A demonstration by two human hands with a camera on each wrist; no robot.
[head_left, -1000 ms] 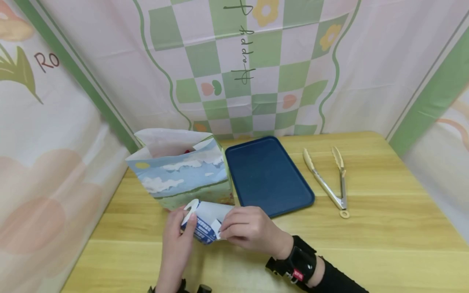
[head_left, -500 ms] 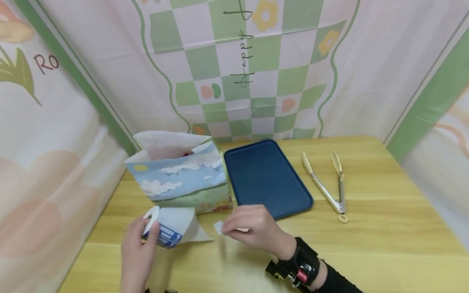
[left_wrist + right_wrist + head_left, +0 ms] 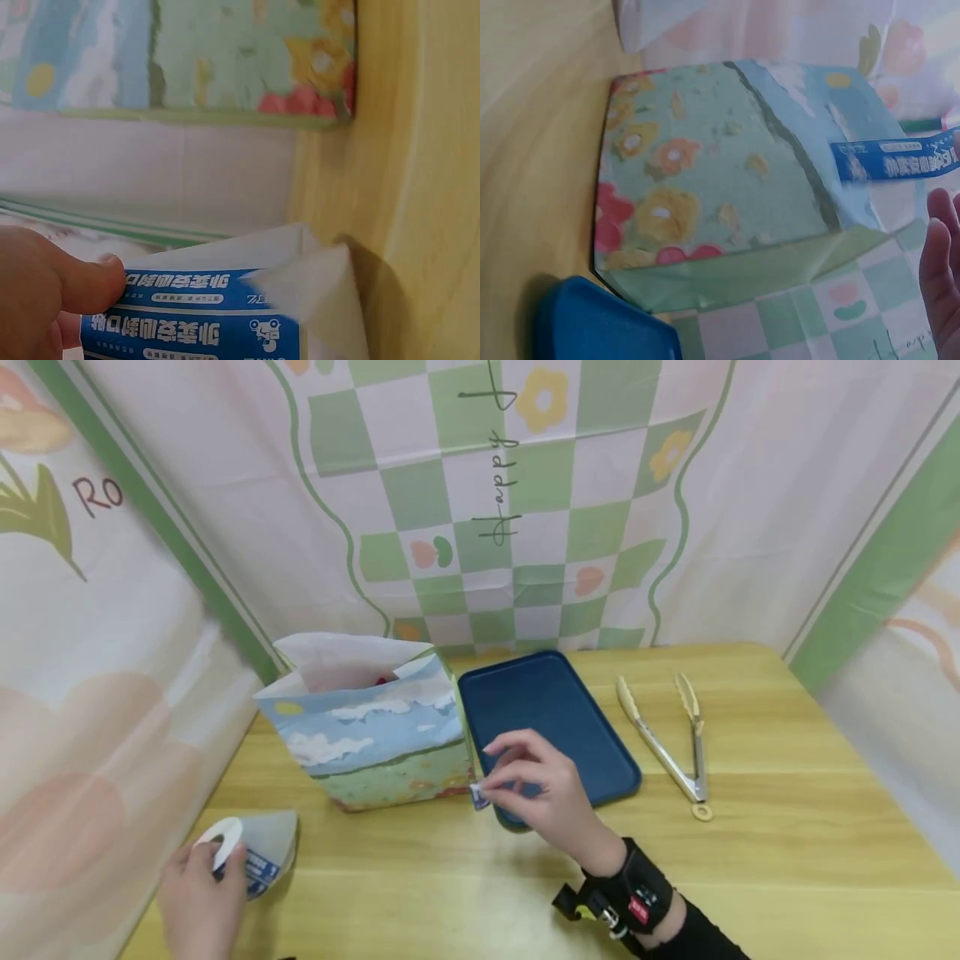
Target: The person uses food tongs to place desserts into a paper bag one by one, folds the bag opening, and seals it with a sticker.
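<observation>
My left hand grips a roll of blue-and-white sticker labels at the table's left front. Its loose white backing sticks out in the left wrist view, below the thumb. Between thumb and finger, my right hand pinches one small blue sticker with white print, separate from the roll. That hand hovers over the near left part of the dark blue tray, beside a paper bag. The bag stands upright with its top open, printed with sky and flowers. Something red shows inside, mostly hidden.
Metal tongs with cream tips lie spread on the wooden table, right of the tray. A patterned cloth hangs behind the table's far edge, with more cloth at both sides.
The sticker has come away from the roll in my right hand, which then rose toward the bag's right edge and the tray. My left hand has carried the roll left.
</observation>
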